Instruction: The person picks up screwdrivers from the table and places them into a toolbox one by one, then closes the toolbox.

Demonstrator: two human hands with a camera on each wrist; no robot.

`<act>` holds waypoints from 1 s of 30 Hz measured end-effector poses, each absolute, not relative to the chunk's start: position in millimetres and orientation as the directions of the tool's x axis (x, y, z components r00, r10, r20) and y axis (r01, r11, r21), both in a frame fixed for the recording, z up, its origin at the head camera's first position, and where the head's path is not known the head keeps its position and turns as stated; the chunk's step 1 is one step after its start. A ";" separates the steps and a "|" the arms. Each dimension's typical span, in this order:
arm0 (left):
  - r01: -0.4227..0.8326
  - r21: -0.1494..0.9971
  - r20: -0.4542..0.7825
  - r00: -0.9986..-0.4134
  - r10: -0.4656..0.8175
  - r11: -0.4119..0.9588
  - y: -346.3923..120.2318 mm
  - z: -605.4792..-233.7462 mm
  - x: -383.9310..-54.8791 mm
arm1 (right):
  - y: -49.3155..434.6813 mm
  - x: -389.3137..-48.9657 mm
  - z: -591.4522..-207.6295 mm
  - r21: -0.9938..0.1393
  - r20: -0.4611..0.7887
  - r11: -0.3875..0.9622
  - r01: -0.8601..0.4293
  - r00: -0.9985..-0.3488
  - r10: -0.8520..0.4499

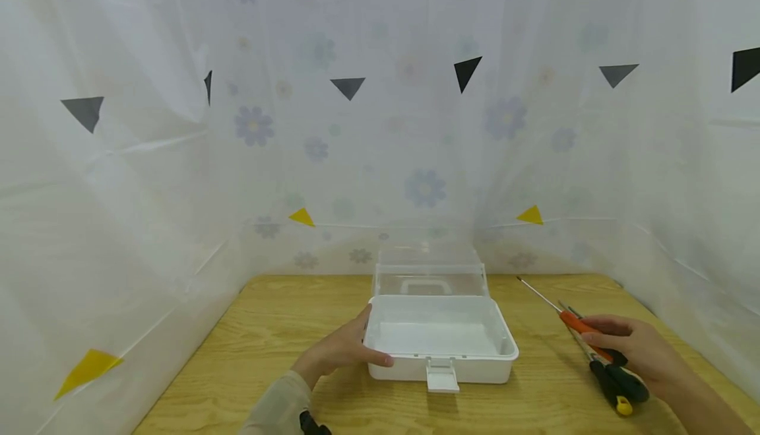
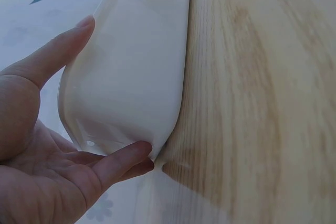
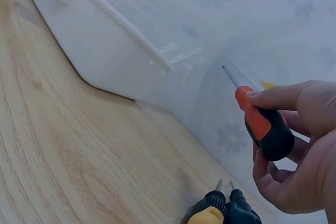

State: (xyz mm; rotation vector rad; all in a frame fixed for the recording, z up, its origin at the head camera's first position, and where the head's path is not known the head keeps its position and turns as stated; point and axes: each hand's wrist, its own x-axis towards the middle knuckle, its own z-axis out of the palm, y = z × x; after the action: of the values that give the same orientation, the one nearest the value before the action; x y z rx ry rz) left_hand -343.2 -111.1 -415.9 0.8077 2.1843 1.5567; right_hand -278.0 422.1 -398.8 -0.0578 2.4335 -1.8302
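A white plastic box (image 1: 398,370) stands on the table, its transparent lid (image 1: 430,276) swung up at the back and its front latch (image 1: 442,377) hanging down. My left hand (image 1: 341,350) holds the box's left end, thumb along the front rim and fingers around the side, as the left wrist view shows. Off to the right, my right hand (image 1: 644,352) grips a screwdriver (image 3: 257,121) by its orange and black handle, with the shaft pointing toward the back. Below that hand lie two dark-handled screwdrivers (image 1: 607,382), one with a yellow end (image 3: 206,216).
The wooden table (image 1: 273,329) reaches back to a pale flowered curtain (image 1: 380,158), which also hangs at both sides. Yellow and dark triangles dot the curtain. A small black object (image 1: 313,424) shows at the bottom edge beside the left sleeve (image 1: 279,405).
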 end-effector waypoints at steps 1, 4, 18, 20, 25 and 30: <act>0.251 0.939 0.052 -0.779 0.625 0.235 -110.9 -415.8 -343.3 | 424.1 -278.2 -399.5 -0.971 -0.059 0.236 0.034 -0.993 -0.102; 0.254 0.938 0.054 -0.778 0.625 0.235 -110.6 -415.4 -343.2 | 428.7 -279.8 -401.2 -0.990 -0.072 0.128 0.052 -0.985 -0.157; 0.247 0.937 0.042 -0.783 0.620 0.248 -109.7 -414.1 -343.1 | 424.7 -287.9 -394.6 -0.991 -0.078 0.131 0.036 -0.941 -0.329; 0.243 0.936 0.038 -0.788 0.615 0.254 -110.2 -413.9 -343.1 | 422.4 -289.7 -393.7 -0.990 -0.074 0.137 0.028 -0.935 -0.347; 0.241 0.936 0.035 -0.789 0.613 0.256 -110.5 -413.4 -342.4 | 417.6 -292.6 -391.4 -0.993 -0.066 0.120 0.019 -0.915 -0.398; 0.249 0.939 0.049 -0.777 0.627 0.236 -109.9 -412.7 -342.2 | 412.5 -294.4 -389.3 -0.993 -0.058 0.121 0.009 -0.911 -0.409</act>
State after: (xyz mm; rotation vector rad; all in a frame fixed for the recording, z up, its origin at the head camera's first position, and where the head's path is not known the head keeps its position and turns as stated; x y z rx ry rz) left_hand -342.2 -109.9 -412.7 0.8106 2.1766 1.5555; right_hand -294.4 412.5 -389.3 -0.3915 2.0872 -1.8526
